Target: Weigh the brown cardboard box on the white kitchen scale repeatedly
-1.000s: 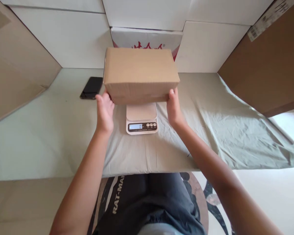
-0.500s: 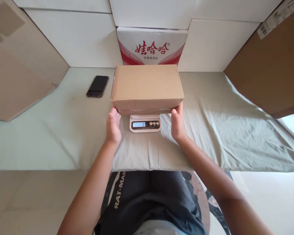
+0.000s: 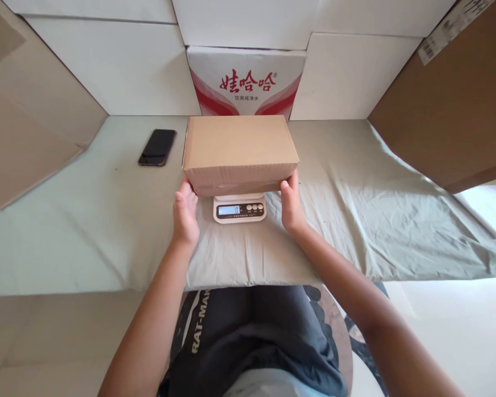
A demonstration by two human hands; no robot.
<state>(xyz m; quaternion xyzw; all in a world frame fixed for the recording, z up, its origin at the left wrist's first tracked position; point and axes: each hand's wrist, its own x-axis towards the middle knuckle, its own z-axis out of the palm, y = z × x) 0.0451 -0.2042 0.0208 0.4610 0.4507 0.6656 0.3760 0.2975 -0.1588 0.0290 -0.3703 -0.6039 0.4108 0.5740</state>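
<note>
Right now the person is holding a closed cardboard box [image 3: 240, 151] over a small white kitchen scale [image 3: 240, 208], with the left hand [image 3: 185, 212] cupping the box's lower near-left corner and the right hand [image 3: 291, 205] doing the same at the lower near-right corner. Each grip is pressing inward against the box's ends, fingers going under or behind the edge where they are hidden, thumbs lying along the front. The box is covering the scale's platform, so whether it is resting fully on it or hanging just above cannot be told; the display [image 3: 228, 210] is reading what looks like zero, which suggests the weight is not yet bearing down. The step in hand appears to be the setting down of the box for weighing. The next move probably calls for easing both hands away at once, so the box is sitting centred and level without tipping off the narrow platform. All this is happening on a desk draped in a grey-green cloth [image 3: 376, 215]; a dark phone [image 3: 157, 147] is lying well to the left, and a red-and-white printed carton [image 3: 246, 80] is standing just behind the box.
</note>
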